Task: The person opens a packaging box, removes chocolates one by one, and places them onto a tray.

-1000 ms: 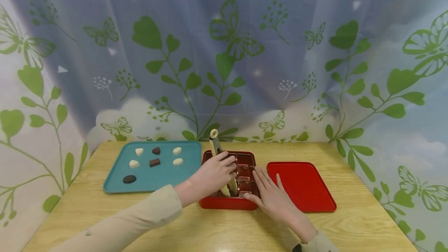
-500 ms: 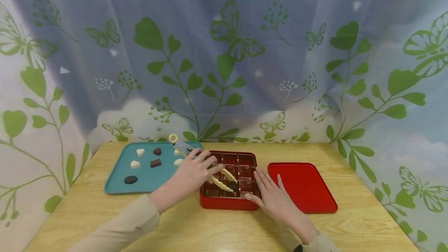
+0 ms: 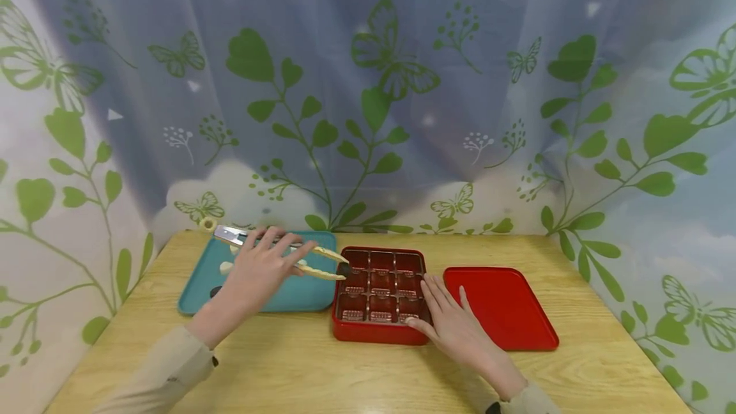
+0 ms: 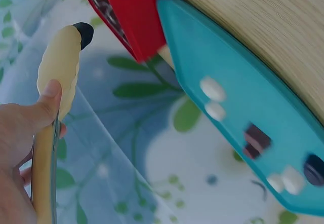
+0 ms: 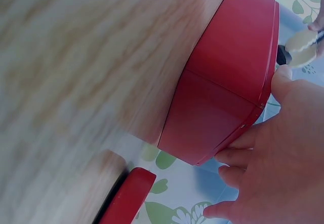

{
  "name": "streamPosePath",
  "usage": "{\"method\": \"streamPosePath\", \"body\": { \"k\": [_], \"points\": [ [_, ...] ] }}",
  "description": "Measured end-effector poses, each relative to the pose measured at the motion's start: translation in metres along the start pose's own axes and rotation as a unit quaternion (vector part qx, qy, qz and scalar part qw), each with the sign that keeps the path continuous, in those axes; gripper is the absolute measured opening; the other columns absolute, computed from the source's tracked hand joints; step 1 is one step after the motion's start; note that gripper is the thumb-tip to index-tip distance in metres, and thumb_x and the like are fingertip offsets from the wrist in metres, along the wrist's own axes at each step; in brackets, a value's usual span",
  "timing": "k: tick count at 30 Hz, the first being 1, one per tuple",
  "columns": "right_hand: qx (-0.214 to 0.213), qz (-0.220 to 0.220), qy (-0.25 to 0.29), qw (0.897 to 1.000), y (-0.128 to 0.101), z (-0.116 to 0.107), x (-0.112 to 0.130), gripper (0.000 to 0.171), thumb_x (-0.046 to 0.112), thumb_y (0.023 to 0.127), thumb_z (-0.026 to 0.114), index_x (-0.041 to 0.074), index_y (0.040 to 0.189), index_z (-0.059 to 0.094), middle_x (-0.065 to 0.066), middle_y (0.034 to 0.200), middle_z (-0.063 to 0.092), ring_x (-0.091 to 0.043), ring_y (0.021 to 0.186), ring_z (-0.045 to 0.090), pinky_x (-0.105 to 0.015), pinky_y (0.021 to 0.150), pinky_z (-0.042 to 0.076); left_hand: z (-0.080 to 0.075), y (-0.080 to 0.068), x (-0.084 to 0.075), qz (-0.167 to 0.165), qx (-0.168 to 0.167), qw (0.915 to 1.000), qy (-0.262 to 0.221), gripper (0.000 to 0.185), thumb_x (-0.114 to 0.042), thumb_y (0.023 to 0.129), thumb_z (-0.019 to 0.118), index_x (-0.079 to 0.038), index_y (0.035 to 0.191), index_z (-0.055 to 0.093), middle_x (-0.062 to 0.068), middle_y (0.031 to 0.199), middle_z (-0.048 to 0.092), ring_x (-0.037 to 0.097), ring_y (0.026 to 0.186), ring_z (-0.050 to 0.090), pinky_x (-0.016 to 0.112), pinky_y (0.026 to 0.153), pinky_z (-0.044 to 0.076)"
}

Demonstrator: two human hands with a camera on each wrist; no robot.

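My left hand (image 3: 259, 270) grips the tongs (image 3: 313, 262), arm reaching far-left; my right hand (image 3: 454, 324) lies flat, fingers straight.

Teal tray (image 3: 299, 296) partly behind left hand (image 3: 259, 270)

Head view overhead; wrist views close, shared red box (image 3: 376, 328).
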State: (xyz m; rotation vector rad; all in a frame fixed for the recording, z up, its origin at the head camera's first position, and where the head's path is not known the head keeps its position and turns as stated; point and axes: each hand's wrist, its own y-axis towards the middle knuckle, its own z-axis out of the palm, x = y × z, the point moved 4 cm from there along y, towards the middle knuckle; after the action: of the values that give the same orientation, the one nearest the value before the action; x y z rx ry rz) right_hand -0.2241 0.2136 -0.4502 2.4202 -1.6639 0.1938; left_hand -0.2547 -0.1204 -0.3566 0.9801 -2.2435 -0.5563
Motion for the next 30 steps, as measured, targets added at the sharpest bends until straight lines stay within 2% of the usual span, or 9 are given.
{"method": "streamPosePath", "body": {
  "k": [5,9,17,23,30],
  "points": [
    [-0.005,-0.002,0.000,1.000,-0.001,-0.001,-0.002,0.085,0.055,0.102,0.050,-0.002,0.159,0.024,-0.015,0.168,0.016,-0.035,0.155,0.015,-0.068,0.119,0.008,-0.003,-0.023,0.025,-0.037,0.017,0.9992,0.004,0.058,-0.037,0.077,0.082,-0.024,0.132,0.068,0.003,0.116,0.066,0.033,0.111,0.056,0.054,0.095,0.045],
    [-0.004,0.000,0.006,1.000,-0.002,-0.001,-0.003,0.085,0.055,0.101,0.051,-0.002,0.159,0.024,-0.016,0.168,0.016,-0.036,0.154,0.015,-0.068,0.119,0.007,-0.001,-0.043,0.039,-0.062,0.039,0.9973,0.004,0.059,-0.035,0.077,0.083,-0.023,0.132,0.068,0.004,0.116,0.065,0.034,0.112,0.054,0.055,0.096,0.044],
    [-0.010,-0.002,0.004,1.000,-0.002,-0.001,-0.003,0.085,0.055,0.101,0.052,-0.002,0.159,0.025,-0.016,0.168,0.017,-0.037,0.154,0.017,-0.068,0.119,0.009,0.008,-0.076,0.057,-0.058,0.061,0.9960,0.031,0.054,-0.026,0.076,0.084,-0.015,0.127,0.071,0.010,0.112,0.065,0.034,0.107,0.055,0.055,0.092,0.045],
    [-0.006,-0.001,0.006,1.000,-0.001,0.000,-0.002,0.085,0.055,0.102,0.051,-0.001,0.160,0.024,-0.015,0.168,0.016,-0.036,0.155,0.015,-0.068,0.119,0.008,0.009,-0.085,0.065,-0.051,0.094,0.9920,0.067,0.059,-0.004,0.073,0.086,-0.014,0.129,0.071,0.011,0.112,0.064,0.035,0.107,0.055,0.051,0.091,0.046],
    [-0.008,-0.001,0.004,1.000,0.000,0.000,0.000,0.085,0.055,0.101,0.051,0.000,0.160,0.024,-0.015,0.168,0.017,-0.035,0.155,0.016,-0.068,0.119,0.009,0.014,-0.085,0.064,-0.039,0.152,0.9845,0.079,0.057,-0.007,0.073,0.087,-0.014,0.127,0.070,0.013,0.112,0.064,0.036,0.107,0.054,0.051,0.090,0.045]
  ]
}}
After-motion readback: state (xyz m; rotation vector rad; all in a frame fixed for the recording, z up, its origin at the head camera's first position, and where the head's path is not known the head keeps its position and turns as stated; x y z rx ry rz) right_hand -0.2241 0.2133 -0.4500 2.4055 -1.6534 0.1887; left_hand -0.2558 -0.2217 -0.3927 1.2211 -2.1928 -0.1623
